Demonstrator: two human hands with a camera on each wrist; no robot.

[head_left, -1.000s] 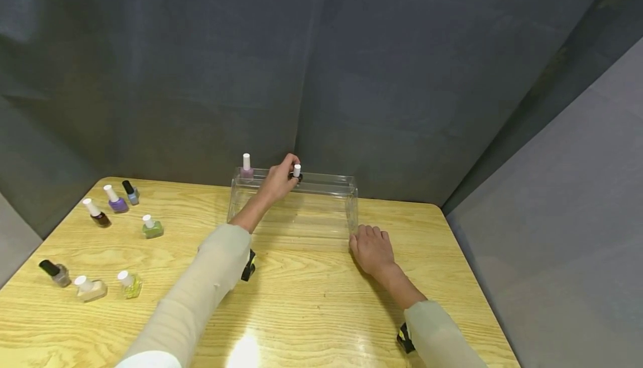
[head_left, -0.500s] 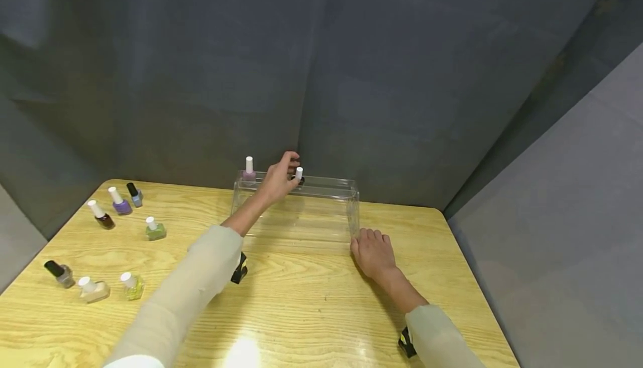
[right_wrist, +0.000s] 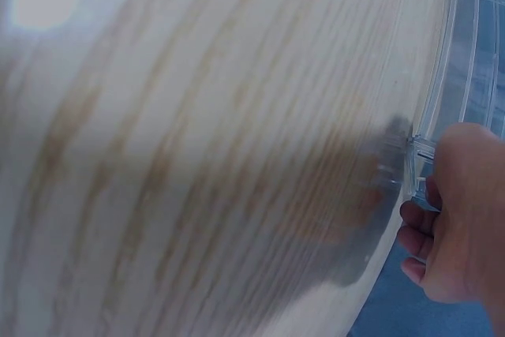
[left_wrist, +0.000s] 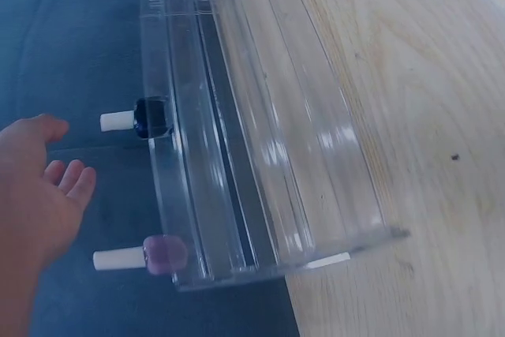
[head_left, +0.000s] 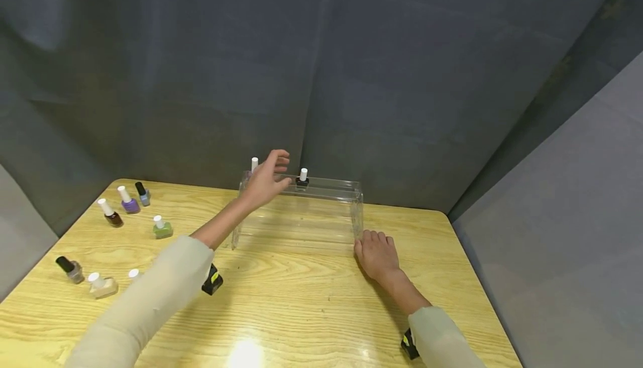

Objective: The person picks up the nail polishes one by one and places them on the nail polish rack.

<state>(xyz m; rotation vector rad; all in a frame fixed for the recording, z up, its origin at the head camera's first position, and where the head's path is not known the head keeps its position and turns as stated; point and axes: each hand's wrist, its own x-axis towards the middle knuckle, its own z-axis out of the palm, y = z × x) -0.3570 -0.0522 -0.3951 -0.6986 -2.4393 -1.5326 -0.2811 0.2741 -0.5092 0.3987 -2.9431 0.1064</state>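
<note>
A clear stepped acrylic rack (head_left: 334, 189) stands at the back of the table. On its top tier a dark nail polish bottle (head_left: 302, 181) with a white cap is upright. At the tier's left end is a pinkish-purple nail polish bottle (left_wrist: 164, 255), also white-capped and partly behind my left hand in the head view. My left hand (head_left: 263, 184) hovers over the rack between the two bottles, fingers loosely bent, holding nothing. At the rack's front right corner, my right hand (head_left: 378, 253) grips the edge with curled fingers (right_wrist: 418, 230).
On the table's left side are several more nail polish bottles: light blue, purple (head_left: 130, 206), dark brown (head_left: 113, 219), green (head_left: 162, 229), grey (head_left: 74, 272) and cream (head_left: 104, 287). Another white cap (head_left: 134, 273) shows beside my left sleeve. A dark curtain (head_left: 321, 77) hangs behind the table.
My left hand has let go of the dark nail polish bottle and moved left, leaving it standing on the top tier. The right hand stays at the rack's corner. The head view has shifted slightly.
</note>
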